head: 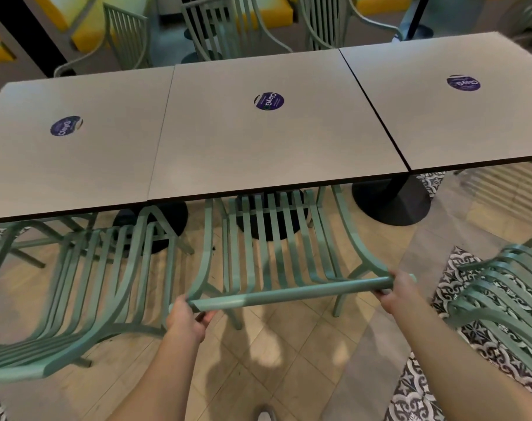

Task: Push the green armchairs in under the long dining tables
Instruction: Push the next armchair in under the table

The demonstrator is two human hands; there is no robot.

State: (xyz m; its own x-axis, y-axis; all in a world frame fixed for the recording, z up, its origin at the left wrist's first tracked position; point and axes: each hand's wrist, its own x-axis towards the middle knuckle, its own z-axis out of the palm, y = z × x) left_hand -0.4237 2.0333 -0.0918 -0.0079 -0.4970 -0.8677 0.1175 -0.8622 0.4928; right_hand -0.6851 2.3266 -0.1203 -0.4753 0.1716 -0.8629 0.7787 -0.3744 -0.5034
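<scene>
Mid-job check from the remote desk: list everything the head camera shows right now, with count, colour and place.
Table tops: three, pale grey, joined in a row across the middle.
Round stickers: three, dark blue, one on each top.
Pedestal bases: three visible, black, on the floor under the tops.
Middle armchair: one, green, front of the seat under the centre top.
Top rail: one, green, back of the middle armchair.
Near side armchairs: two, green, left and right of the middle one.
Far armchairs: at least three, green, beyond the tables.
Bench seats: yellow, at the top edge.
Floor: beige tile with black-and-white patterned tile at right.
Left hand: grips the rail's left end.
Right hand: grips the rail's right end.
</scene>
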